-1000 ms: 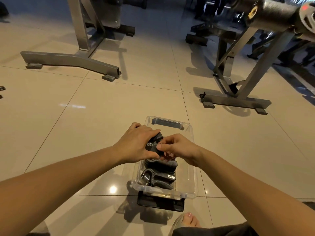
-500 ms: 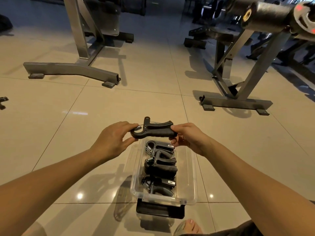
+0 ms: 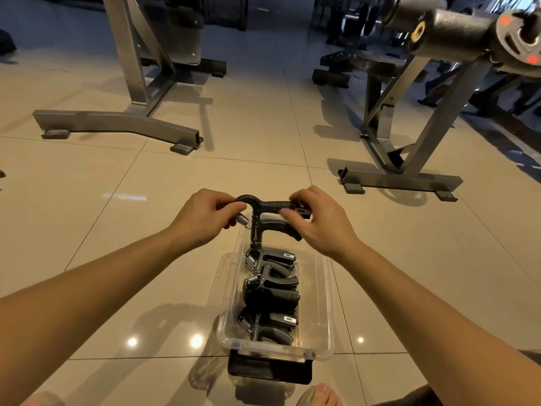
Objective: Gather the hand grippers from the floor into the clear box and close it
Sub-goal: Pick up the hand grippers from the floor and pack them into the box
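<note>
Hands (image 3: 205,219) (image 3: 322,221) gripping hand gripper (image 3: 270,213) above clear box (image 3: 323,303) far rim

Dim, warm light with bright glare spots on the glossy floor tiles (image 3: 87,235), soft shadows, wide-angle bending at edges.

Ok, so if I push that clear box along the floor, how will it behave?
It would probably slide easily: the tiles around the clear box look glossy. It likely feels bottom-heavy, with several hand grippers lying inside, so tipping seems unlikely. Its thin plastic walls may flex.
</note>
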### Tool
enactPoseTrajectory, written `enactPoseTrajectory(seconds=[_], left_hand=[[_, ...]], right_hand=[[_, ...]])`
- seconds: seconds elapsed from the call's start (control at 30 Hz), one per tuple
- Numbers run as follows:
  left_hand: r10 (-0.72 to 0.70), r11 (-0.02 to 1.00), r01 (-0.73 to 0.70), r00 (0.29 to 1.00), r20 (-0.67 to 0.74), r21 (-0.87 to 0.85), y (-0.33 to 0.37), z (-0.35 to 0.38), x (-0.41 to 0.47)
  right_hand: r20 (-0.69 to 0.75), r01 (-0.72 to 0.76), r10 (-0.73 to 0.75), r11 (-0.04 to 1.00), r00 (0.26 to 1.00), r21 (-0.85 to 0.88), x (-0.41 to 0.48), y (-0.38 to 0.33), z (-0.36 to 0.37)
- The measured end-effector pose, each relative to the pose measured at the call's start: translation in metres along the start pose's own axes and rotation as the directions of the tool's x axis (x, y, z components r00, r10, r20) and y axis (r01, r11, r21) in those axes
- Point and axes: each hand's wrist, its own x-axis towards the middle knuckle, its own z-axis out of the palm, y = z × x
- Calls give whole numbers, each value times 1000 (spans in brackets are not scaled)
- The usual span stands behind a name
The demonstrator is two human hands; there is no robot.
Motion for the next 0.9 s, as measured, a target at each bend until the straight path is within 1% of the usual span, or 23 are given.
enactPoseTrajectory(seconds=[0.07,0.17,0.27,0.33,0.37,0.4,0.43,0.47,0.5,0.53,0.6,0.67,0.7,0.8,0.9], left_hand=[[-125,984,132,990,70,-120,2,0,3],[-226,951,261,953,200,-167,-4,0,3],[-290,926,344,913,289,-157,-13,4,3],[-310,922,363,899,310,-132,-22,11,2],[-300,936,341,901,312,-84,-29,15,0],[-275,959,281,910,310,24,-39,19,-2],[-242,964,190,917,317,187,-50,22,-6],[-217,931,86,913,347,356,-59,25,-11],[-199,878,-19,895,400,479,-69,28,-17],[-190,828,-113,865,465,549,-77,30,-23],[-188,767,-249,794,578,591,-90,36,-32],[-181,741,-315,756,629,593,-100,40,-38],[-168,735,-332,755,634,591,-104,41,-39],[-99,755,-339,788,608,562,-112,44,-41],[-68,755,-376,771,633,538,-115,48,-39]], right_hand=[[82,153,-140,971,987,-185,-3,-3,2],[180,265,-210,883,961,-388,-8,-3,8],[273,334,-223,808,936,-486,-14,-1,23],[308,295,-156,828,938,-477,-19,0,35],[319,253,-106,849,942,-463,-22,2,40],[335,212,-54,864,941,-457,-25,5,45],[363,180,-1,870,932,-459,-29,9,49],[399,159,47,869,916,-468,-34,15,54],[439,147,90,867,894,-477,-39,20,58],[480,141,126,865,868,-482,-44,25,63],[560,141,174,870,810,-473,-54,32,74],[625,156,201,869,754,-469,-62,34,88],[650,166,213,867,729,-470,-65,34,94],[694,187,231,862,682,-471,-75,35,113],[707,183,249,861,662,-475,-86,35,128]])
